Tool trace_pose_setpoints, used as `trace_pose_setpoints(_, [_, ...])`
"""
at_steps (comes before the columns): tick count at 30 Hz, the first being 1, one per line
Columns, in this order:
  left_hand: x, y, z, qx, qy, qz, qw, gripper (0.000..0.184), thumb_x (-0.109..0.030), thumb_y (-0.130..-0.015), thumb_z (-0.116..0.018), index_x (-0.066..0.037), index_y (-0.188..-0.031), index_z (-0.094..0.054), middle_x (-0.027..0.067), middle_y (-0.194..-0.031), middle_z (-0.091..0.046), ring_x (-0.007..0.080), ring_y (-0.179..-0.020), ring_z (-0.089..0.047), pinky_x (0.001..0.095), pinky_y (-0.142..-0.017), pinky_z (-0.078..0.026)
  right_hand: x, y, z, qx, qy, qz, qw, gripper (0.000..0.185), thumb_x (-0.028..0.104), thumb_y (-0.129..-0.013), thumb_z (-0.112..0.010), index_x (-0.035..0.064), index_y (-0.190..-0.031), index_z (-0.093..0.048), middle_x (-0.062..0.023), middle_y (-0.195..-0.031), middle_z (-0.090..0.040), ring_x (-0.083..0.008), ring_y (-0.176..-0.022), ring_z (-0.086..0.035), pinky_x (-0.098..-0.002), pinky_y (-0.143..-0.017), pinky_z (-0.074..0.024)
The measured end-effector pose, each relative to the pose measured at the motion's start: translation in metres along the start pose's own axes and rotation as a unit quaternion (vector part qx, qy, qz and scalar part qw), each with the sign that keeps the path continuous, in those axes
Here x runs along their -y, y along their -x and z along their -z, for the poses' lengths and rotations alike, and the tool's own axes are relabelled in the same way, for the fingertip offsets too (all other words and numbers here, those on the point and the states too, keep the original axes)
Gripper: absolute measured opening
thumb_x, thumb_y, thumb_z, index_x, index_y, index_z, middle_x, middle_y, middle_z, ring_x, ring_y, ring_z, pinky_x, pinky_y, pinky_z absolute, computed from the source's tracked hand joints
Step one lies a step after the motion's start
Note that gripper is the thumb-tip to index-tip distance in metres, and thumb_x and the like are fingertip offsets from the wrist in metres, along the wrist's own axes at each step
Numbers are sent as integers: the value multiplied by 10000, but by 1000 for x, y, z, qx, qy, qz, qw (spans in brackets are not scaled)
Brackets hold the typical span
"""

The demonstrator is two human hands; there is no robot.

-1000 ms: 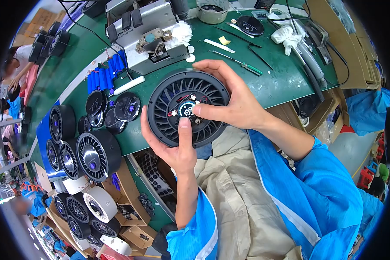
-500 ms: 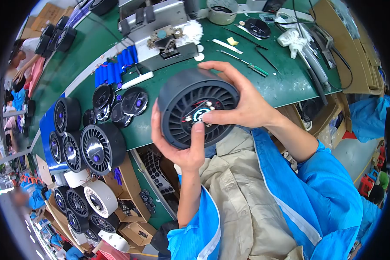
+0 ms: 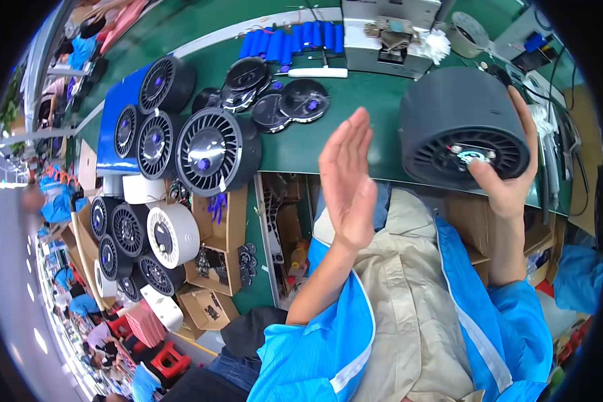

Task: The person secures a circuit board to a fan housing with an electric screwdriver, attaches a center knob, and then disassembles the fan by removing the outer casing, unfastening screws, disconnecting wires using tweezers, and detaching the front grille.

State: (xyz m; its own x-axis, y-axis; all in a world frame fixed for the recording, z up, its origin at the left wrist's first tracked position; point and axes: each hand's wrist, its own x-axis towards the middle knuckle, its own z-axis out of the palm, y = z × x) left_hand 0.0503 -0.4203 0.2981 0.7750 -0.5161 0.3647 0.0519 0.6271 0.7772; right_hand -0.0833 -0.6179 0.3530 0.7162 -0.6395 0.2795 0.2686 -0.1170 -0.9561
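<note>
Person's left hand (image 3: 347, 184): open, fingers extended away from torso (image 3: 402, 295). Right hand (image 3: 512, 191): well apart from left, gripping, fingers curved, thumb angled inward.

I look from the head of the person at the green bench (image 3: 375, 144), facing forward and down, with the hands close below me. My one view is wide and round-edged, taking in the lap near the bottom and the room tilting away at left.
</note>
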Motion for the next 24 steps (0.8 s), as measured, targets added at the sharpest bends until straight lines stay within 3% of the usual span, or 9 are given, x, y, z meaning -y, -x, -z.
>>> trace_pose_setpoints(1, [-1,0,1,-3,-4,-3,1000,771,-275,-1035,-634,13,-1629,-236,303,-1689,-263,399,-1587,-283,532,-1299,-198,3,-1,-4,-4,62,35,997,1002,232,-775,-879,-60,-1591,-376,-173,-1403,-632,-243,-1273,-643,-392,-1105,-507])
trace_pose_setpoints(6, [-5,1,-1,9,-26,1,1000,763,-240,-1033,-630,43,-1620,-232,298,-1687,-269,396,-1590,-274,525,-1298,-204,3,2,-13,-2,79,38,996,961,216,-791,-862,-56,-1583,-391,-176,-1397,-635,-252,-1257,-653,-389,-1101,-511])
trace_pose_setpoints(10, [-11,1,-6,11,-47,11,999,781,-227,-1025,-635,51,-1624,-219,297,-1683,-277,387,-1588,-279,515,-1298,-205,-2,2,-24,-25,27,-21,999,945,218,-793,-866,-53,-1573,-407,-181,-1399,-633,-253,-1240,-663,-377,-1101,-509])
trace_pose_setpoints(17, [-14,-2,-12,42,-54,2,998,812,-229,-1024,-630,64,-1641,-190,267,-1677,-297,358,-1560,-321,464,-1284,-229,0,4,-44,49,0,-87,995,909,90,-793,-885,-32,-1568,-426,-165,-1405,-633,-232,-1264,-648,-369,-1111,-505])
trace_pose_setpoints(24, [-20,4,-18,-29,-29,91,995,747,-184,-1066,-567,49,-1662,-182,250,-1648,-356,303,-1489,-422,416,-1243,-313,-3,3,-50,66,-22,-98,993,889,48,-801,-914,-9,-1549,-438,-160,-1406,-634,-212,-1257,-648,-359,-1106,-512])
